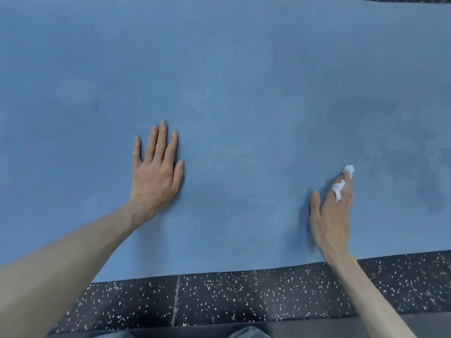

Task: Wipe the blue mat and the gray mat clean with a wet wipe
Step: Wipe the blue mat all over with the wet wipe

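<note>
Head view: the blue mat (pixel 219 69) fills the frame on speckled floor (pixel 244 296). The left hand (pixel 156 174) presses flat, fingers straight. At four o'clock, the right hand (pixel 332 211) pinches the wet wipe (pixel 341 184); overlapping strokes leftward from the damp patch (pixel 395 142) seem best. No gray mat visible.

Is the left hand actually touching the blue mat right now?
Touching. The head view shows the left hand lying palm-down, fingers straight, flat on the blue foam mat, with no gap or shadow beneath it.

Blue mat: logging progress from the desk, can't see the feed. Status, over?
Left hand flat on blue mat. Right hand holds wet wipe against mat. Darker damp patches at right. Nothing in the way; gray mat not in view.
</note>
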